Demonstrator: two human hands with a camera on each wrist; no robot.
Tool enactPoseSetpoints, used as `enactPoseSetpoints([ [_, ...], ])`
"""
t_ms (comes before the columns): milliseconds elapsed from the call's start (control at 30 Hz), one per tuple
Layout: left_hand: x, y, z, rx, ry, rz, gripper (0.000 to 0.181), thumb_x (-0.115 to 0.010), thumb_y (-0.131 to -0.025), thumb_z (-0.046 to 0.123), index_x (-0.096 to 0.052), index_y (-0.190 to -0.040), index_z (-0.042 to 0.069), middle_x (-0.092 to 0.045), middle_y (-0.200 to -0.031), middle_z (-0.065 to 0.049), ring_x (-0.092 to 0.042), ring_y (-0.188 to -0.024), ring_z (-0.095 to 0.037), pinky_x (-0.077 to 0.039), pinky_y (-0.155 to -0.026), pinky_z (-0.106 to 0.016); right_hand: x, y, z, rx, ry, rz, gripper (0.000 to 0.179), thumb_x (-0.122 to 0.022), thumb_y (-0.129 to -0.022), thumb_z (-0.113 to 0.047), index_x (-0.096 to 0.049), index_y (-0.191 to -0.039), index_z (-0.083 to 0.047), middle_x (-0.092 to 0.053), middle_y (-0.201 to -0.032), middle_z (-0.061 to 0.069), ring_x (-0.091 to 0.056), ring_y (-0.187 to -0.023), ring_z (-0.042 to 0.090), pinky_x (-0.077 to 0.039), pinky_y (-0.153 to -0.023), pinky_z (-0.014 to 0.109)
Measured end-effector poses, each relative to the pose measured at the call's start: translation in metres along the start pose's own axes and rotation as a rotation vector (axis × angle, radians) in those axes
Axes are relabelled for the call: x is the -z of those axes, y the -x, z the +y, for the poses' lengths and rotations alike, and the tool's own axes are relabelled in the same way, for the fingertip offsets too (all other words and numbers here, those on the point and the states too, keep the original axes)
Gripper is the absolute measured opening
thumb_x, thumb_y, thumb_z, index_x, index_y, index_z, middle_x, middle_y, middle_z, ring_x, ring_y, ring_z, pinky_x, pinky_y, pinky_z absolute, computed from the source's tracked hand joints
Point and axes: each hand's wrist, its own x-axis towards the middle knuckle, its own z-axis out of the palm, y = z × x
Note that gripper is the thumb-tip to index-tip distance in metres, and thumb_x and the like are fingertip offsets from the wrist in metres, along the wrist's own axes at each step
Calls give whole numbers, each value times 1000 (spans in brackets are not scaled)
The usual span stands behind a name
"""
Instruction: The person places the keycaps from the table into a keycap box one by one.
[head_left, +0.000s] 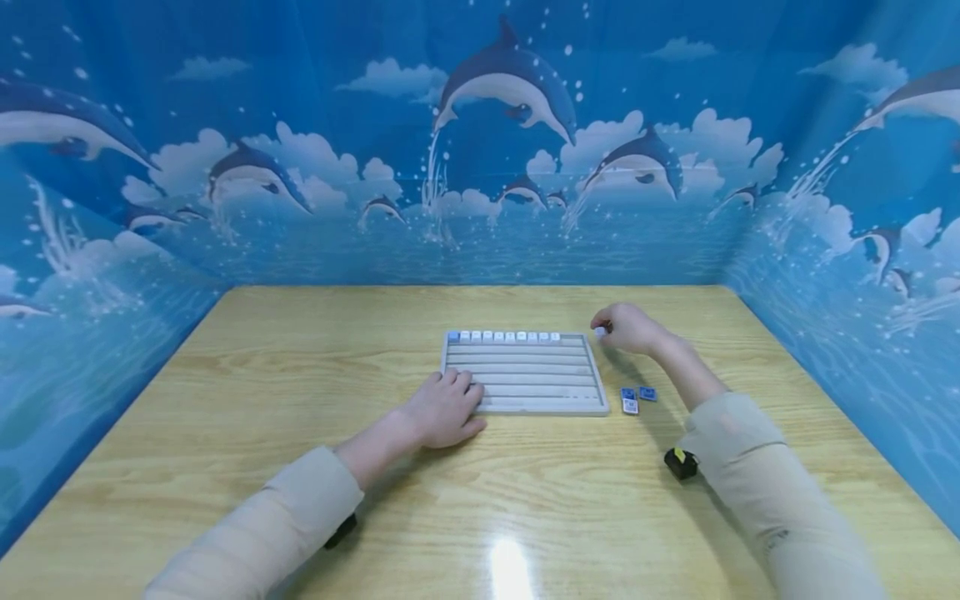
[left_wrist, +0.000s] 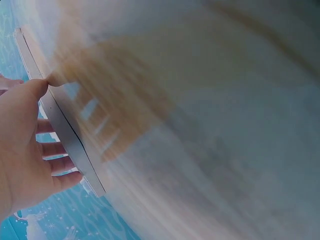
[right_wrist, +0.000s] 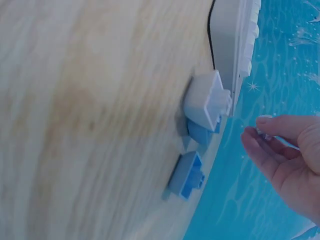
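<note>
My left hand holds the front left corner of a pale grey, low keycap tray. In the left wrist view its thumb is at the tray's wall, and the other fingertips lie along the upper edge. A row of keycaps, one blue and several white, fills most of the tray's back slot. Beyond the back right corner, my right hand pinches a small light keycap between thumb and fingers. In the right wrist view that keycap is mostly hidden by the fingertips.
Three loose keycaps lie on the wooden table just right of the tray: a white one and two blue ones, the outer one on its side. Blue dolphin-printed curtains stand behind the table and along both sides.
</note>
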Motion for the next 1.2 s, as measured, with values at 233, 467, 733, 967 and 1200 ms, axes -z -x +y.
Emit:
enactPoseSetpoints([
  [233,2,0,0,-5,8,6,46,-43,-94,48,-51,-118,9,-49,-111,-9,-45,-103,-25,-39,-88,-41,-5,-6,-7,74,0,40,25,-61,-81,5,-61,-105,10,-63,-101,21,-58,-92,34,-47,-83,45],
  [467,4,1,0,-5,7,7,47,-43,-94,48,-51,-118,9,-49,-110,-9,-45,-102,-24,-39,-88,-40,-9,-13,-11,95,22,34,28,-62,-82,2,-61,-109,8,-63,-101,19,-58,-91,31,-47,-82,44],
  [733,0,0,0,-8,8,11,47,-43,-94,49,-51,-118,9,-49,-111,-9,-45,-102,-24,-40,-87,-40,-11,-16,-12,107,16,48,26,-62,-79,6,-63,-105,8,-63,-102,21,-59,-91,34,-48,-81,43],
  [967,1,1,1,-5,9,22,46,-44,-94,48,-51,-118,9,-49,-111,-9,-45,-103,-25,-39,-88,-41,-9,-18,-11,51,-8,6,30,-62,-81,6,-60,-110,10,-61,-108,25,-59,-95,36,-48,-83,43],
  [1200,1,1,1,-4,10,22,46,-44,-94,48,-51,-117,9,-49,-110,-10,-45,-103,-25,-40,-88,-41,-8,-21,-12,14,5,-11,28,-64,-83,-1,-60,-108,10,-62,-102,22,-59,-92,33,-48,-81,43],
])
